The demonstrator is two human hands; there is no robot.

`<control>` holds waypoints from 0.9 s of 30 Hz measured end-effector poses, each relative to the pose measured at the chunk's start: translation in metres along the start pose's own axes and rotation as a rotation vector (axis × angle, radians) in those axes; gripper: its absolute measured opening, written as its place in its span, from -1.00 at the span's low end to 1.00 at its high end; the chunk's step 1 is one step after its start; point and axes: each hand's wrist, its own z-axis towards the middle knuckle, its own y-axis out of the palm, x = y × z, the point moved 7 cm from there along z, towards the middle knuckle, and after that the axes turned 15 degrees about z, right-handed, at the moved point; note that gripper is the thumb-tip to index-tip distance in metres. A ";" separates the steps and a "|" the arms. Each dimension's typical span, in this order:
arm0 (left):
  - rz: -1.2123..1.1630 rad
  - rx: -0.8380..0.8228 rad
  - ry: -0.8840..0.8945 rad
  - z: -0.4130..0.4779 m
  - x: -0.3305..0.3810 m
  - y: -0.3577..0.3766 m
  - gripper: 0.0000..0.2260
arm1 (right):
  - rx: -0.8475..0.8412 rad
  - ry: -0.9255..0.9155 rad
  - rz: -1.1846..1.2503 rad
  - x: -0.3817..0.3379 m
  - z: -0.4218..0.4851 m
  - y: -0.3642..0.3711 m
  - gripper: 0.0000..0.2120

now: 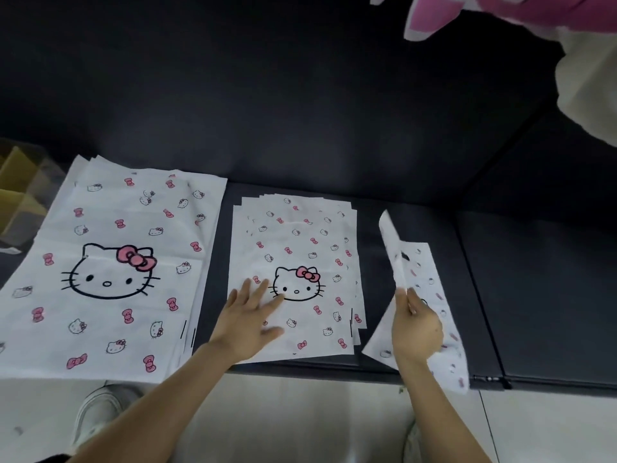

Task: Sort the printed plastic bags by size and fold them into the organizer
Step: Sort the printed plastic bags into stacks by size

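Your right grip (417,329) is pinching a small bag (392,248) at the right, while your left grip (250,315) is lying flat, released, on the medium stack (300,235). Leftward, the large stack (110,222) is sitting sorted; folding into the organizer (16,195) is looking not yet begun.

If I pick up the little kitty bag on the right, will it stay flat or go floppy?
Probably floppy: the small bag bends and creases where the right hand pinches and lifts it. It likely weighs very little, since a few fingers raise it. It may slide easily; the bags in the middle stack lie fanned.
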 end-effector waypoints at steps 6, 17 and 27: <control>-0.343 0.143 -0.115 -0.003 -0.017 -0.012 -0.33 | -0.181 -0.143 0.077 -0.077 -0.036 0.079 -0.77; -0.620 0.328 -0.359 -0.018 -0.069 -0.024 -0.61 | -0.279 -0.426 -0.214 -0.070 -0.050 0.117 -0.72; -0.459 0.217 -0.269 0.003 -0.035 -0.015 -0.45 | -0.486 -0.239 -0.473 -0.011 -0.051 0.112 -0.47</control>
